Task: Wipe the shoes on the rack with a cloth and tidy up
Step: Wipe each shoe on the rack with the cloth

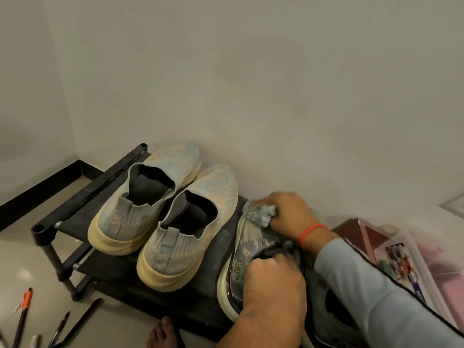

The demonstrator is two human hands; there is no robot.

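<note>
Only the head cam to go on here; the black shoe rack runs from the left of the frame down to the bottom centre, up against the wall. On its top shelf sits a pair of pale blue knit slip-ons — one further back, the other just beside it, nearer the middle; both look grubby around the cream soles, though whether they've had a wipe yet I can't say.

Lower right of centre is where the action is; the right hand has its fingers curled round a bunched grey cloth and presses it onto the toe of a grey patterned sneaker; the left hand grips that same shoe around the tongue and laces, steadying it on the rack.

So I'd guess we're mid-wipe on this one — its mate seems to lie under the right sleeve, mostly hidden. The tidying looks untouched; pens lie scattered on the floor at lower left.
</note>
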